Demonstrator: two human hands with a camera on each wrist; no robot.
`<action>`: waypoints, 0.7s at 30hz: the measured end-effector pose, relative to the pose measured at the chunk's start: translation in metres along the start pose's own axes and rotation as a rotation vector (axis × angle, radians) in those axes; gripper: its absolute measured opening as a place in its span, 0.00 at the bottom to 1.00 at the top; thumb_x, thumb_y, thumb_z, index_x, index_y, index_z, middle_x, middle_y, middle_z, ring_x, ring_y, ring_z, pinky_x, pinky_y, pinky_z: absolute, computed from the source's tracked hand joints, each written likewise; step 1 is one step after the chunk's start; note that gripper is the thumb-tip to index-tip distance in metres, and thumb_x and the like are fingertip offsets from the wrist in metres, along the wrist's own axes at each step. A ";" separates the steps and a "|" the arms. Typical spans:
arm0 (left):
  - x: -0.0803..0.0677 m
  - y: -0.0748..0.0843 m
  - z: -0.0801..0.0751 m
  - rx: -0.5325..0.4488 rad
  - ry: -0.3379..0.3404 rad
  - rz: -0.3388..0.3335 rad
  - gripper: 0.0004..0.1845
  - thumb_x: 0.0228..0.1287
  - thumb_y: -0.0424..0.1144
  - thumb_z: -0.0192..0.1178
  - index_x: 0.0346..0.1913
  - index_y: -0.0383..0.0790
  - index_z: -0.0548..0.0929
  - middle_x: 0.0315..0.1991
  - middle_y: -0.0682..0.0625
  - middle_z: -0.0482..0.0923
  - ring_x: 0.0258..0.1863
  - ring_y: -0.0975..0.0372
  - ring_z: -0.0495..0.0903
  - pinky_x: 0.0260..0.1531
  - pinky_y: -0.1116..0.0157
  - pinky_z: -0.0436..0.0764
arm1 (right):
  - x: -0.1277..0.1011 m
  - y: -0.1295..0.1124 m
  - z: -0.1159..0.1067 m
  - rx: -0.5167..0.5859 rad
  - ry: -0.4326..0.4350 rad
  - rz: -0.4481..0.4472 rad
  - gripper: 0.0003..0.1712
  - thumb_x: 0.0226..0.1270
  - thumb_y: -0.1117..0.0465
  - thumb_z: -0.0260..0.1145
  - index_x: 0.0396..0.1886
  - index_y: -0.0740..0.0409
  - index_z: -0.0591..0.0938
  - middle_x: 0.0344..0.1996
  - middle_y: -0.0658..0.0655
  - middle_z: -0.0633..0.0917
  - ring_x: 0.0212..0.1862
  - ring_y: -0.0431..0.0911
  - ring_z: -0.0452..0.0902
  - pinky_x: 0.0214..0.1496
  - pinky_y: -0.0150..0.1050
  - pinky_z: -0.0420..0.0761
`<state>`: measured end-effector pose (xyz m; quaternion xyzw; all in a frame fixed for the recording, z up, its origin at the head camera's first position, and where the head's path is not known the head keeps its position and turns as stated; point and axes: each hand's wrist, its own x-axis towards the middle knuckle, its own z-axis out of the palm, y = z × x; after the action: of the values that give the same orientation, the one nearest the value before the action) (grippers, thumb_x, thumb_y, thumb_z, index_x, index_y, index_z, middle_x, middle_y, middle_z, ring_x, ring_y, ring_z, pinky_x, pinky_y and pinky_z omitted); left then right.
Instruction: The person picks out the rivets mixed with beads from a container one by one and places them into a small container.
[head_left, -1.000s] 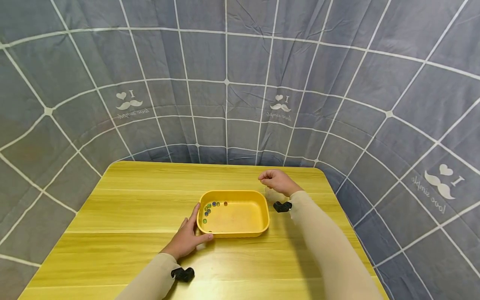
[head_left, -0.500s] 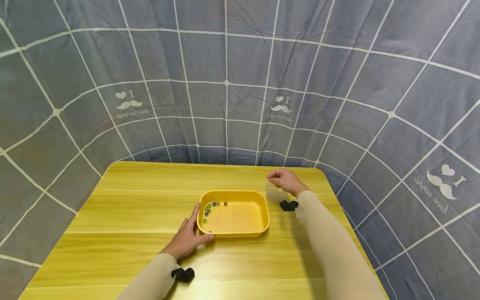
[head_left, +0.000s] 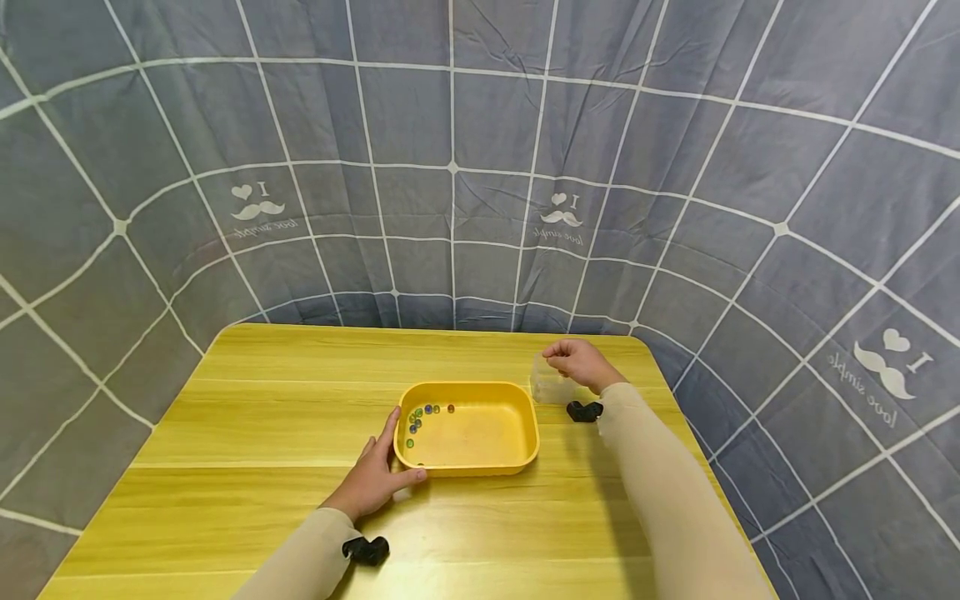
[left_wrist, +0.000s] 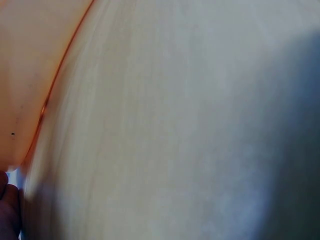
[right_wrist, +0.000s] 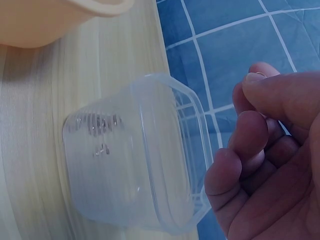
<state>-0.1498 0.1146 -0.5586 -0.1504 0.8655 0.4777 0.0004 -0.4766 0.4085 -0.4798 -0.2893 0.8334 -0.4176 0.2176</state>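
Since a second ago the right hand point(head_left: 579, 363) has travelled from beyond the far right corner of the yellow tray point(head_left: 525, 454) over to the clear plastic cup point(head_left: 546, 383), and it now sits just above the cup's rim; the left hand and the tray have not shifted at all. The cup stands on the wooden surface point(head_left: 262, 400) just beside the tray's far right corner. In the right wrist view the cup point(right_wrist: 135, 155) looks empty, and the right hand's fingers point(right_wrist: 250, 145) are curled together with thumb against fingertip right at the rim (whether a marble is pinched between them I cannot tell; nothing shows). The left hand point(head_left: 375, 475) lies flat and relaxed against the tray's near left corner, fingers straight along the wall, steadying it. The marbles point(head_left: 422, 417), about nine of them, are bunched in the tray's left end.

As I judge it, the moving of marbles from tray to cup is only just starting: nothing is visibly in the cup yet, and nearly the whole lot is left in the tray.
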 end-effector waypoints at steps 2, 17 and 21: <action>-0.001 0.001 0.000 0.000 0.000 -0.003 0.67 0.59 0.63 0.76 0.87 0.65 0.35 0.85 0.43 0.53 0.84 0.33 0.34 0.78 0.29 0.38 | 0.000 0.001 -0.001 0.008 0.001 0.007 0.18 0.82 0.64 0.59 0.62 0.70 0.81 0.57 0.75 0.82 0.39 0.51 0.76 0.56 0.59 0.81; -0.002 -0.003 0.000 -0.005 0.002 0.002 0.66 0.58 0.63 0.76 0.86 0.66 0.37 0.85 0.44 0.55 0.84 0.34 0.35 0.78 0.29 0.38 | -0.008 0.005 -0.003 -0.016 0.026 0.049 0.18 0.82 0.62 0.60 0.62 0.68 0.82 0.51 0.72 0.84 0.35 0.48 0.73 0.43 0.44 0.79; -0.003 -0.003 -0.001 -0.003 0.003 -0.002 0.66 0.58 0.63 0.76 0.86 0.67 0.37 0.85 0.44 0.55 0.84 0.33 0.35 0.77 0.28 0.39 | -0.009 0.008 -0.003 -0.016 0.025 0.052 0.18 0.82 0.62 0.60 0.63 0.68 0.82 0.51 0.73 0.83 0.35 0.50 0.74 0.43 0.46 0.80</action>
<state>-0.1460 0.1130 -0.5603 -0.1519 0.8647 0.4788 -0.0010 -0.4744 0.4197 -0.4836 -0.2640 0.8467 -0.4087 0.2154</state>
